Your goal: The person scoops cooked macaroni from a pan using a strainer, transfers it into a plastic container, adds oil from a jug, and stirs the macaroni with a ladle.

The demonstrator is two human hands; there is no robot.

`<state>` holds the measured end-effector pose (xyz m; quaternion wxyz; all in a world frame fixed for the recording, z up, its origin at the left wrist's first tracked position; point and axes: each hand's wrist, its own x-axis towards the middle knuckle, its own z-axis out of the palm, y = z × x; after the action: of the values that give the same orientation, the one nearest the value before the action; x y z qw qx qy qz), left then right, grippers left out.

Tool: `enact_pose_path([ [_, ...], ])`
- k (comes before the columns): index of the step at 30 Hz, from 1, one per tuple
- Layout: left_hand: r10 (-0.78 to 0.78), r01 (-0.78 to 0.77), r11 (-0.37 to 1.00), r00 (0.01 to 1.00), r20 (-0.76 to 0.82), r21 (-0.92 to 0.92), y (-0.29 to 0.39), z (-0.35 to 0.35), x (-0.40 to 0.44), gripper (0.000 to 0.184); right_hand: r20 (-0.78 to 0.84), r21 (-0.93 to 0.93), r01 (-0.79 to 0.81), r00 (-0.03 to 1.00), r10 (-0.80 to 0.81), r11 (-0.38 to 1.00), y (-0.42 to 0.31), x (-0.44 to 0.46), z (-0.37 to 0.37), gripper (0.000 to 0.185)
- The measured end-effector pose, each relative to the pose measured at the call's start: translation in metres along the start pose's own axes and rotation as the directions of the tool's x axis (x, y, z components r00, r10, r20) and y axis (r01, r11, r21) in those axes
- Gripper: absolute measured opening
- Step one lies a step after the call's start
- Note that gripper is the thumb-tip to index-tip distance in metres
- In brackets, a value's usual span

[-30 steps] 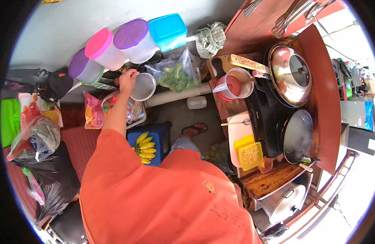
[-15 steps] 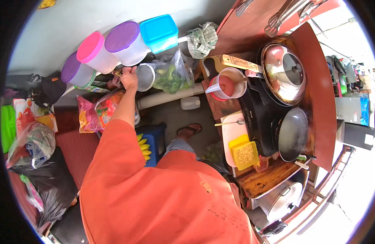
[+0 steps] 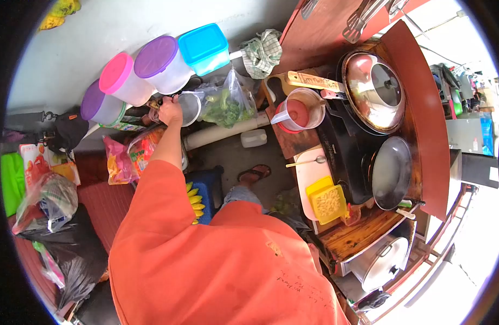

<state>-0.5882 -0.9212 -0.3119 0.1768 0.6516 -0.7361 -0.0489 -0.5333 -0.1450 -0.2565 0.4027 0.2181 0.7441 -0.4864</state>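
left hand point(image 3: 170, 111): fingers bent beside the round vessel point(image 3: 190, 109); how far apart, or whether clamped on it, I cannot tell
round vessel: greyish inside, pale rim, next to the bag of greens point(image 3: 226, 108)

Dark lettering point(image 3: 314, 82), not clearly legible, on wooden paddle point(image 3: 298, 78) and orange shirt point(image 3: 206, 271).

Left arm point(image 3: 171, 157) reaching forward, nearly straight; left hand point(image 3: 171, 111), back uppermost and fingers curled, lies left of the bag of greens point(image 3: 227, 107). One sandalled foot point(image 3: 254, 173) shows below the bag.
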Motion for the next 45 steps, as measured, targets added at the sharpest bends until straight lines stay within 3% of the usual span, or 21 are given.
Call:
enact_pose_path([
  [8, 0.006, -0.007, 0.998, 1.000, 0.025, 0.060, -0.013, -0.010, -0.011, 0.035, 0.035, 0.122, 0.046, 0.998, -0.050, 0.991, 0.012, 0.013, 0.003, 0.009],
  [11, 0.119, -0.118, 0.992, 0.992, -0.032, 0.055, -0.021, -0.029, -0.021, 0.037, 0.002, 0.092, -0.019, 1.000, 0.019, 0.996, 0.030, 0.020, -0.005, 0.013],
  [12, 0.134, -0.133, 0.991, 0.990, -0.052, 0.018, -0.022, -0.036, -0.027, 0.038, 0.014, -0.032, 0.140, 0.990, -0.140, 0.990, 0.038, 0.020, -0.005, 0.014],
  [14, 0.202, -0.206, 0.976, 0.978, -0.057, -0.075, -0.022, -0.046, -0.050, 0.038, -0.026, 0.013, 0.108, 0.994, -0.107, 0.994, 0.051, 0.022, -0.005, 0.016],
  [15, 0.251, -0.255, 0.959, 0.967, -0.050, -0.126, -0.022, -0.050, -0.066, 0.039, -0.046, 0.197, -0.064, 0.996, 0.075, 0.978, 0.055, 0.023, -0.003, 0.016],
  [17, 0.502, -0.507, 0.862, 0.848, 0.169, -0.016, -0.026, -0.038, -0.102, 0.041, -0.068, 0.298, -0.061, 0.994, 0.086, 0.952, 0.079, 0.027, 0.001, 0.017],
  [19, 0.757, -0.689, 0.649, 0.626, 0.186, -0.322, 0.006, -0.054, -0.162, 0.040, -0.085, 0.395, -0.047, 0.993, 0.087, 0.917, 0.082, 0.016, 0.013, 0.018],
  [21, 0.875, -0.707, 0.482, 0.363, 0.319, -0.517, 0.047, -0.060, -0.226, 0.031, -0.134, 0.193, -0.055, 0.988, 0.082, 0.980, 0.066, -0.006, 0.024, 0.016],
  [23, 0.971, -0.683, 0.233, 0.122, 0.206, -0.692, 0.090, -0.039, -0.279, 0.023, -0.185, 0.231, -0.059, 0.977, 0.104, 0.971, 0.073, -0.012, 0.037, 0.013],
  [25, 0.984, -0.697, 0.130, 0.002, 0.180, -0.705, 0.137, -0.029, -0.324, 0.021, -0.182, 0.230, -0.138, 0.966, 0.181, 0.964, 0.097, -0.010, 0.048, 0.017],
  [28, 0.902, -0.788, 0.193, -0.093, 0.422, -0.585, 0.200, -0.033, -0.369, 0.021, -0.211, 0.185, -0.076, 0.971, 0.115, 0.980, 0.096, -0.035, 0.063, 0.023],
  [29, 0.908, -0.785, 0.165, -0.116, 0.402, -0.598, 0.211, -0.026, -0.377, 0.021, -0.233, 0.204, -0.065, 0.966, 0.113, 0.977, 0.099, -0.042, 0.070, 0.023],
  [32, 0.757, -0.855, 0.288, -0.073, 0.650, -0.431, 0.241, -0.017, -0.399, 0.022, -0.192, 0.491, -0.123, 0.951, 0.244, 0.862, 0.116, -0.059, 0.086, 0.031],
  [36, 0.761, -0.878, 0.182, -0.160, 0.628, -0.443, 0.253, -0.015, -0.406, 0.022, -0.187, 0.555, -0.170, 0.929, 0.321, 0.815, 0.124, -0.074, 0.091, 0.031],
  [41, 0.610, -0.893, 0.125, -0.275, 0.743, -0.433, 0.266, -0.020, -0.404, 0.032, -0.182, 0.570, -0.206, 0.912, 0.366, 0.796, 0.130, -0.090, 0.098, 0.032],
  [45, 0.634, -0.883, 0.072, -0.318, 0.705, -0.463, 0.265, -0.023, -0.403, 0.036, -0.177, 0.574, -0.209, 0.912, 0.369, 0.792, 0.131, -0.095, 0.102, 0.033],
])
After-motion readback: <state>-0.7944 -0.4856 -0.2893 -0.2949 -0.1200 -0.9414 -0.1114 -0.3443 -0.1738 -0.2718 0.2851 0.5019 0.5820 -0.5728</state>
